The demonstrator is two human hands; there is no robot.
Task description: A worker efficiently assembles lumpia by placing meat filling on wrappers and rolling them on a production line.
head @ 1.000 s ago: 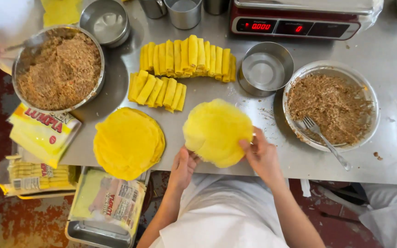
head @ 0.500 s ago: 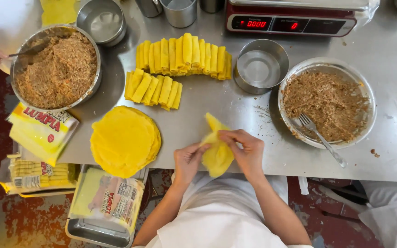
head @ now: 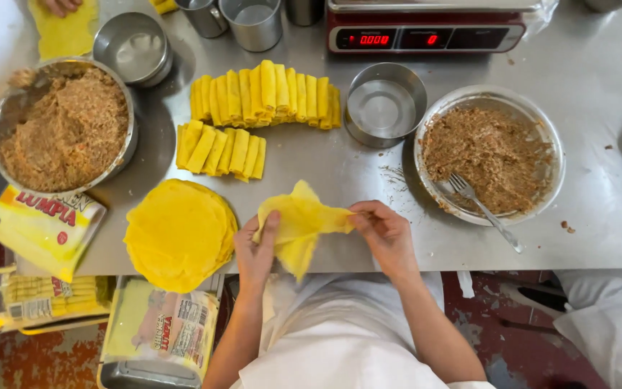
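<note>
Wrapper [head: 298, 225] lifted and crumpled since earlier, left hand [head: 255, 251], right hand [head: 386, 232] gripping it

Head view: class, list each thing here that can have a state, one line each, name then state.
Left hand: gripping the yellow wrapper.
Right hand: pinching the wrapper's other edge.
Yellow wrapper: crumpled, lifted off the table.
Wrapper stack: flat, piled.
Rolled wrappers: rolled, laid in rows.
Right bowl: holding filling, fork resting in it.
Left bowl: full of filling.
Small round tin: empty.
Scale: switched on.
</note>
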